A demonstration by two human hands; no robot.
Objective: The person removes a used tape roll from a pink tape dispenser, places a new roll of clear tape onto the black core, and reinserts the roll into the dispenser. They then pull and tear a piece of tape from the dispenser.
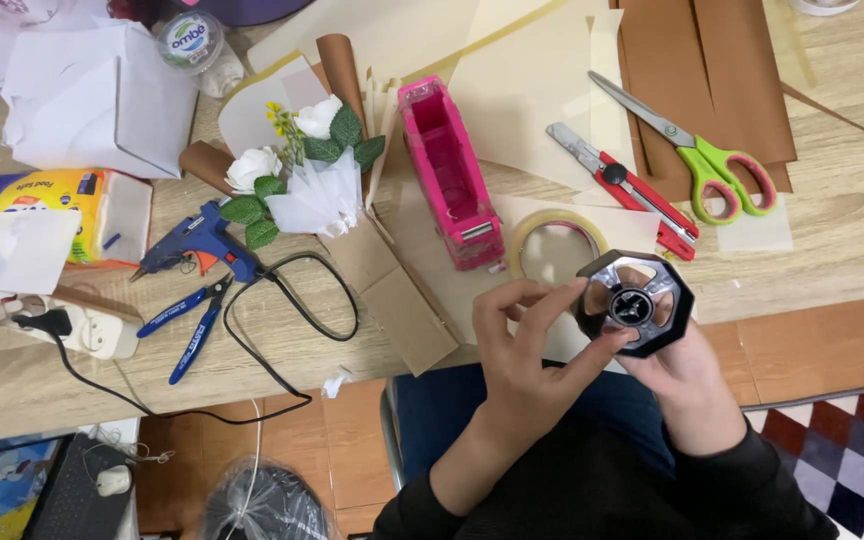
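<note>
- Here, over the near edge of the wooden table (822, 240), the person holds a black octagonal piece (637, 302) with a shiny silver face and a dark hub in its middle.
- The right hand (687, 375) cups it from beneath, fingers wrapped around its lower rim.
- The left hand (522, 350) pinches its left edge, thumb below and fingertips (562, 296) curled over the silver face.
- Just behind the piece lies a roll of clear tape (555, 243), partly hidden by the fingers.
- A pink plastic tape dispenser (449, 170), long and open-topped, stands beside the roll.
- To the right lie a red utility knife (627, 187) and green-handled scissors (697, 150), close together on cream and brown paper sheets (707, 70).
- Further left sits a small bouquet (307, 175) of white flowers with green leaves, wrapped in stiff brown and cream paper.
- A blue glue gun (202, 243) and blue-handled pliers (197, 320) lie near it, with a black cord (282, 330) looping across the table.
- A yellow tissue pack (52, 205) sits at the far left.
</note>
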